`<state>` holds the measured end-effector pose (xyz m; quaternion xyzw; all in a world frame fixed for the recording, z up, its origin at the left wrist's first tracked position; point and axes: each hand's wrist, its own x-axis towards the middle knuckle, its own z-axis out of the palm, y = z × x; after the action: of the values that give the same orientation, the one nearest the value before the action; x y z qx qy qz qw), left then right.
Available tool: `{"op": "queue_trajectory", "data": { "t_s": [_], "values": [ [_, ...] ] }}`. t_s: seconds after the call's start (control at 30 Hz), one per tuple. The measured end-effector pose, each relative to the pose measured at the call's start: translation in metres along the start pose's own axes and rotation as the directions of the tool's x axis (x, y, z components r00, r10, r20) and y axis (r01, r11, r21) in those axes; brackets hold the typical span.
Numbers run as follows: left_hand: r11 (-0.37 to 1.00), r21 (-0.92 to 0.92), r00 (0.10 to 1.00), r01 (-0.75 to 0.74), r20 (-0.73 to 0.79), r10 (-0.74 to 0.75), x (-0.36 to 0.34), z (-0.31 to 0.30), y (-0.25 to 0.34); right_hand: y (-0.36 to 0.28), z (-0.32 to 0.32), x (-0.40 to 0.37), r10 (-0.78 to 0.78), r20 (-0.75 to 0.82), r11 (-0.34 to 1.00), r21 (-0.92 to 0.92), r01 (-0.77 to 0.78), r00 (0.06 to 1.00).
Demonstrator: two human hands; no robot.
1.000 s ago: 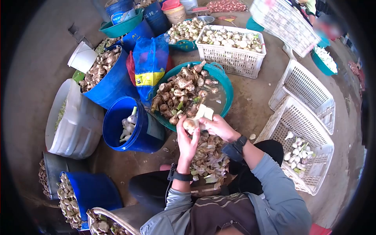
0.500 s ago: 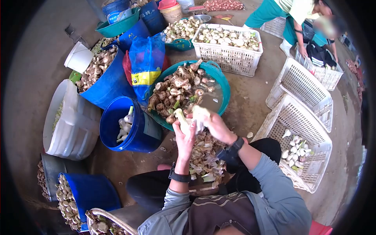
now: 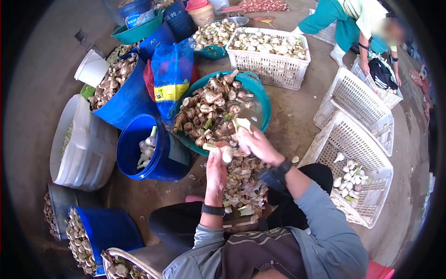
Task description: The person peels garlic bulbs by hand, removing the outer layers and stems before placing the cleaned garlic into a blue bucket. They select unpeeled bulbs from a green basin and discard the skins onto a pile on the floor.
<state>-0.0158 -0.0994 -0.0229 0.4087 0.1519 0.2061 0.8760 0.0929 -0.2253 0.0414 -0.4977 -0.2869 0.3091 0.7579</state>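
Observation:
My left hand (image 3: pixel 216 167) is closed around a pale garlic bulb (image 3: pixel 226 154) whose cut stem points left. Just above and to the right, my right hand (image 3: pixel 254 142) grips a strip of pale garlic skin (image 3: pixel 242 123), apart from the bulb. Both hands are over the near rim of a green tub (image 3: pixel 265 109) filled with brown, unpeeled garlic (image 3: pixel 211 100) and some water. Below them, a heap of peeled-off skins (image 3: pixel 246 186) lies between my legs. A blue bucket (image 3: pixel 132 162) with several clean white bulbs (image 3: pixel 147 149) stands to the left.
On the right, a white crate (image 3: pixel 371 204) holds clean garlic, with another crate (image 3: pixel 357 102) behind it. A full crate of garlic (image 3: pixel 269 69) stands beyond the tub. Blue barrels (image 3: pixel 123 104) line the left. A person (image 3: pixel 360 23) bends over a crate at far right.
My right hand has pulled away with the strip of skin, leaving the bulb in my left hand more exposed. The left hand has dropped slightly and the bulb's stem has tipped leftward.

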Motion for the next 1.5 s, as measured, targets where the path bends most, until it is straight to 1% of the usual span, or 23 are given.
{"op": "queue_trajectory", "data": {
  "t_s": [0.03, 0.07, 0.1, 0.13, 0.2, 0.23, 0.33, 0.4, 0.53, 0.67, 0.73, 0.8, 0.87, 0.97, 1.03, 1.07, 1.17, 1.2, 1.27, 1.33, 1.37, 1.4, 1.5],
  "values": [
    [0.998, 0.037, 0.999, -0.046, -0.009, 0.047, 0.002, -0.002, 0.005, 0.002, -0.009, -0.001, -0.056, 0.016, 0.969, -0.241, 0.059, 0.998],
    [0.998, 0.032, 0.997, -0.048, -0.061, 0.05, 0.003, -0.003, 0.011, 0.006, -0.017, -0.008, 0.088, 0.084, 0.757, -0.654, -0.012, 0.993],
    [0.996, 0.052, 0.992, -0.077, -0.098, 0.082, 0.005, -0.004, 0.012, 0.029, -0.029, -0.016, 0.036, 0.224, 0.425, -0.885, 0.188, 0.974],
    [0.991, 0.079, 0.985, -0.106, -0.125, 0.115, 0.007, -0.003, 0.017, 0.037, -0.024, -0.021, 0.035, 0.368, 0.013, -0.93, 0.367, 0.929],
    [0.991, 0.089, 0.976, -0.102, -0.183, 0.117, 0.009, 0.0, 0.019, 0.026, 0.009, -0.014, -0.256, 0.259, 0.515, -0.779, 0.358, 0.931],
    [0.974, 0.176, 0.959, -0.14, -0.222, 0.178, 0.009, -0.004, 0.013, 0.024, 0.018, -0.009, -0.25, 0.228, 0.553, -0.764, 0.332, 0.941],
    [0.955, 0.241, 0.932, -0.172, -0.273, 0.237, 0.009, 0.001, 0.005, 0.028, 0.03, -0.007, -0.328, 0.167, 0.528, -0.784, 0.327, 0.93],
    [0.889, 0.417, 0.861, -0.19, -0.364, 0.354, 0.013, 0.003, 0.001, 0.035, 0.029, -0.007, -0.322, 0.11, 0.547, -0.789, 0.279, 0.94],
    [0.692, 0.655, 0.763, -0.302, -0.269, 0.587, 0.011, 0.016, -0.005, 0.034, 0.025, -0.012, -0.31, 0.085, 0.577, -0.775, 0.258, 0.947],
    [0.744, 0.604, 0.807, -0.285, -0.267, 0.527, 0.007, 0.02, -0.003, 0.034, 0.022, -0.012, -0.319, 0.091, 0.508, -0.824, 0.251, 0.943],
    [0.705, 0.648, 0.817, -0.288, -0.219, 0.534, 0.004, 0.021, 0.005, 0.034, 0.02, -0.009, -0.268, -0.008, 0.741, -0.64, 0.201, 0.963],
    [0.927, 0.3, 0.947, -0.225, -0.157, 0.281, -0.003, 0.02, 0.019, 0.036, 0.011, -0.005, -0.22, -0.015, 0.797, -0.58, 0.17, 0.975],
    [0.959, 0.181, 0.973, -0.218, -0.036, 0.228, -0.001, 0.01, 0.028, 0.043, -0.005, -0.001, -0.197, -0.052, 0.834, -0.533, 0.14, 0.979],
    [0.986, 0.014, 0.985, -0.166, -0.041, 0.166, -0.001, 0.005, 0.04, 0.053, -0.019, -0.008, -0.155, -0.036, 0.665, -0.743, 0.077, 0.987],
    [0.908, -0.404, 0.993, -0.113, -0.01, 0.119, 0.006, -0.008, 0.04, 0.06, -0.018, -0.017, -0.139, 0.01, 0.466, -0.882, 0.074, 0.99],
    [0.843, -0.532, 0.993, -0.079, 0.033, 0.114, 0.007, -0.015, 0.043, 0.069, -0.023, -0.021, -0.141, 0.01, 0.471, -0.879, 0.076, 0.99],
    [0.873, -0.473, 0.988, -0.122, -0.139, 0.063, 0.006, -0.012, 0.057, 0.12, -0.048, -0.024, 0.298, 0.27, 0.019, -0.961, 0.278, 0.915],
    [0.891, -0.437, 0.989, -0.119, -0.133, 0.067, 0.006, -0.012, 0.059, 0.116, -0.038, -0.019, 0.299, 0.276, 0.02, -0.959, 0.283, 0.914],
    [0.904, -0.412, 0.989, -0.116, -0.132, 0.066, 0.008, -0.014, 0.054, 0.082, 0.004, -0.007, -0.374, 0.25, 0.531, -0.732, 0.427, 0.893],
    [0.931, -0.342, 0.981, -0.132, -0.179, 0.073, 0.011, -0.009, 0.046, 0.049, 0.033, 0.007, -0.029, 0.202, 0.852, -0.508, 0.13, 0.979],
    [0.921, -0.382, 0.988, -0.08, -0.154, 0.022, 0.007, 0.0, 0.043, 0.057, 0.033, 0.011, 0.013, 0.248, 0.755, -0.638, 0.154, 0.969],
    [0.92, -0.386, 0.989, -0.066, -0.145, 0.01, 0.01, -0.003, 0.04, 0.057, 0.041, 0.009, -0.145, 0.179, 0.742, -0.631, 0.227, 0.973],
    [0.927, 0.144, 0.904, -0.345, -0.213, 0.37, 0.031, -0.017, 0.049, 0.055, 0.049, 0.007, -0.052, 0.408, 0.731, -0.606, 0.313, 0.911]
  ]
}}
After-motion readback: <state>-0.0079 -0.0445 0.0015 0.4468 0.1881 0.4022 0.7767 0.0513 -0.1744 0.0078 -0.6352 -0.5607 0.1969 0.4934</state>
